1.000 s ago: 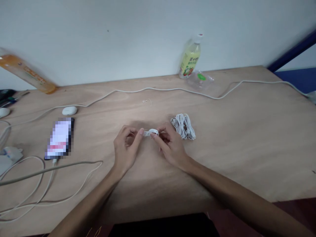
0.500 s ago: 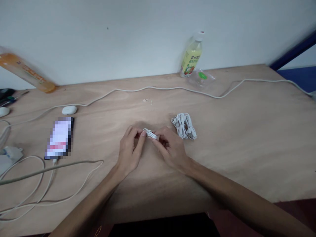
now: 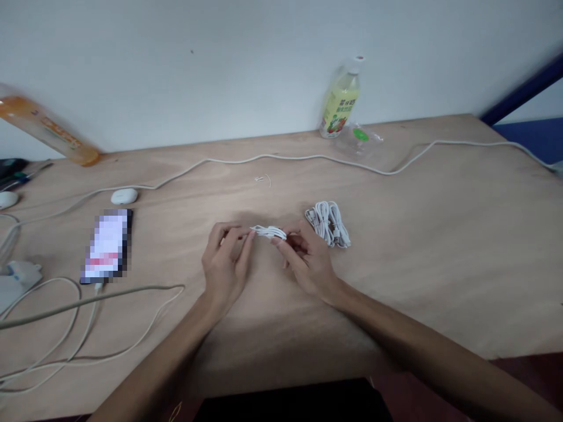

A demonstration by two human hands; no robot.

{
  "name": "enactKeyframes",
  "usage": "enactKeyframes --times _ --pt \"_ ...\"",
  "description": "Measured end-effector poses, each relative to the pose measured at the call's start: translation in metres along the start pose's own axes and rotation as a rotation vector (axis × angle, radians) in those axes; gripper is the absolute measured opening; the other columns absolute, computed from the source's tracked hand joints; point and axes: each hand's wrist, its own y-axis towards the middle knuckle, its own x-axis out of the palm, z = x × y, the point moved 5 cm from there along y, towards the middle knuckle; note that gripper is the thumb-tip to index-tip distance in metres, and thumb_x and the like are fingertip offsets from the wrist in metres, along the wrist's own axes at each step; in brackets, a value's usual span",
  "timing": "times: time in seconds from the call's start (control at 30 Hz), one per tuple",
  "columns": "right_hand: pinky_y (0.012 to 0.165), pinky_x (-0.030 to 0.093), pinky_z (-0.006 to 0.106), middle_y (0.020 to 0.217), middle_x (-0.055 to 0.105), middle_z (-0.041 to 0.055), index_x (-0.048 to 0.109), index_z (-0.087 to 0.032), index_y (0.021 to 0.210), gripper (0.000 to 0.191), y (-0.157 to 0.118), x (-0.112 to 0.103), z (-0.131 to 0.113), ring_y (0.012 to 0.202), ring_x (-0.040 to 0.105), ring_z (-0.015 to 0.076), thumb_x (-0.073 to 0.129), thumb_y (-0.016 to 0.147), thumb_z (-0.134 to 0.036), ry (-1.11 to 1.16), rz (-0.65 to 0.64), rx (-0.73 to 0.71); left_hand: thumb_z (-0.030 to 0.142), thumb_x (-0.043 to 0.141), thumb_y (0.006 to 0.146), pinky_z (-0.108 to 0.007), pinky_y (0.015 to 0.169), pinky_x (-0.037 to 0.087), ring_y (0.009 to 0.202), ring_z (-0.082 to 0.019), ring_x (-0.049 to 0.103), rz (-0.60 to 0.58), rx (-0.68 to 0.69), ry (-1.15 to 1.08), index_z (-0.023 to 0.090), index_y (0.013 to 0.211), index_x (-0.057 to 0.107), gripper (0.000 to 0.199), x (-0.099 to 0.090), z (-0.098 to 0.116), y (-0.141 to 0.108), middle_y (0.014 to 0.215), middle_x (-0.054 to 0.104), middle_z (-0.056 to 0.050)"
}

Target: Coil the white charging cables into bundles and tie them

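Your coiled cable (image 3: 273,232) is between your two hands, over the table (image 3: 440,246). Your right hand (image 3: 311,262) pinches its right end between thumb and fingers; your left hand (image 3: 222,261) has its fingertips at the other end, though you can't tell whether they grip. Both your forearms angle inward. Just beyond your right hand lies one cluster of white cables (image 3: 329,224). Farther back are two bottles: the yellow bottle (image 3: 341,105) shows Chinese characters; the orange bottle (image 3: 48,130) has blurred lettering.

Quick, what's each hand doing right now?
Left hand: closed, fingertips pinching the left end of a white cable bundle.
Right hand: closed, thumb and fingers holding that bundle's right end.
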Motion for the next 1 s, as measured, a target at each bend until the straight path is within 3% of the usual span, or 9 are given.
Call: enactKeyframes --times 0.13,0.4,1.0 --pt "0.049 0.043 0.026 0.068 0.058 -0.0050 0.068 -0.027 0.100 0.015 -0.0008 0.0010 0.0014 0.055 0.053 0.0133 0.071 0.103 -0.041 -0.013 -0.021 0.001 0.025 0.072 0.103 -0.033 0.084 0.062 0.088 -0.019 0.072 -0.004 -0.067 -0.065 0.025 0.108 0.081 0.010 -0.0004 -0.0038 0.0024 0.098 0.076 -0.003" --pt "0.051 0.041 0.026 0.070 0.058 -0.0035 0.069 -0.026 0.097 0.014 0.0001 -0.0004 -0.0024 0.060 0.053 0.0141 0.071 0.102 -0.040 -0.058 -0.001 -0.010 0.024 0.076 0.099 -0.036 0.086 0.062 0.091 -0.021 0.074 -0.001 -0.064 -0.101 0.026 0.100 0.085 0.009 -0.0004 -0.0013 0.0024 0.097 0.079 -0.004" --pt "0.051 0.041 0.028 0.071 0.058 -0.0032 0.068 -0.027 0.097 0.018 -0.0002 -0.0002 -0.0081 0.060 0.054 0.0145 0.070 0.103 -0.044 -0.070 0.000 -0.053 0.028 0.079 0.094 -0.035 0.085 0.060 0.087 -0.020 0.073 -0.058 -0.298 -0.296 0.028 0.092 0.086 0.007 0.0036 -0.0035 0.0032 0.092 0.080 -0.002"
